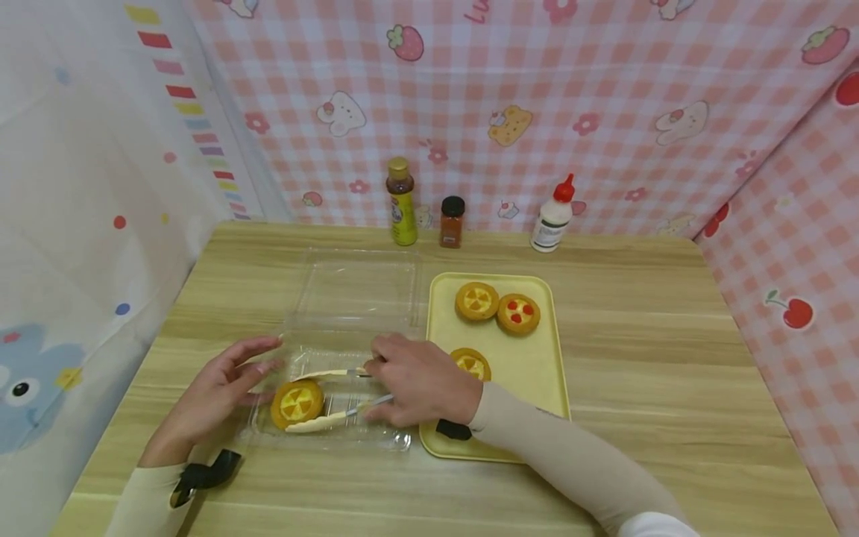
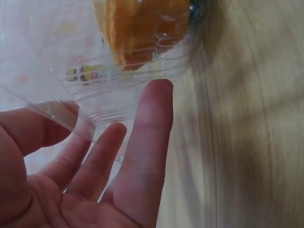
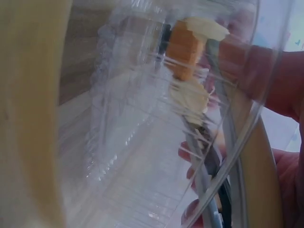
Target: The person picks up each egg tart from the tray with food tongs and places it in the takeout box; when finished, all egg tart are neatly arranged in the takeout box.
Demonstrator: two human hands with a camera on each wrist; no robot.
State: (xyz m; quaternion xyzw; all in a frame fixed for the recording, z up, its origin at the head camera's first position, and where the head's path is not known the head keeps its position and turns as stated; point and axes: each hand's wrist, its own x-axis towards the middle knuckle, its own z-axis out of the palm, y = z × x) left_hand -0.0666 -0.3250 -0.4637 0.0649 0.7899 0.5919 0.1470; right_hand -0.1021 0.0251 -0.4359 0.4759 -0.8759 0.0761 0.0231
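Observation:
My right hand grips a pair of tongs with metal arms and cream tips. Between the tips sits a tart with yellow filling and orange wedges, inside the left end of a clear plastic box. In the right wrist view the tips flank the tart's orange side, seen through the box wall. At the box's left side is my left hand; its fingers reach out nearly straight along the wall in the left wrist view, one fingertip right at the plastic under the tart.
The box's clear lid lies folded back. Right of it, a yellow tray bears tarts with orange wedges and red pieces. Behind stand a yellow-labelled bottle, a spice jar and a red-capped bottle.

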